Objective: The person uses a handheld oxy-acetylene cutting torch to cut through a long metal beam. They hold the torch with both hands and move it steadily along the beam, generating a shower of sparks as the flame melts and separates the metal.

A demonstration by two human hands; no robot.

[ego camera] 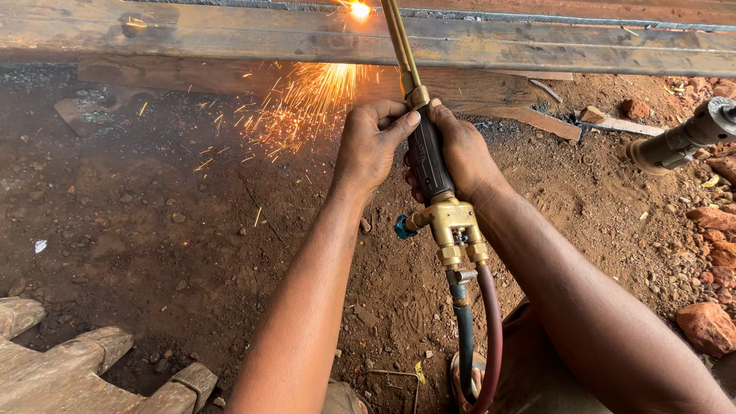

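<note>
Both my hands grip a gas cutting torch (426,157) with a dark handle and brass valve body. My left hand (370,142) wraps the handle from the left, thumb across the top. My right hand (464,153) holds it from the right. The brass tube (399,42) runs up to a rusty steel beam (230,38), where a bright flame (359,9) burns at the top edge. Orange sparks (299,103) shower down below the beam. A blue-green hose (464,330) and a red hose (491,330) hang from the valves toward my lap.
Brown dirt ground (153,222) with small stones lies below. Carved wooden pieces (69,368) sit at the lower left. Reddish rocks (705,326) lie at the right. Another metal torch or pipe end (678,142) juts in from the right edge. Wood scraps (537,119) lie under the beam.
</note>
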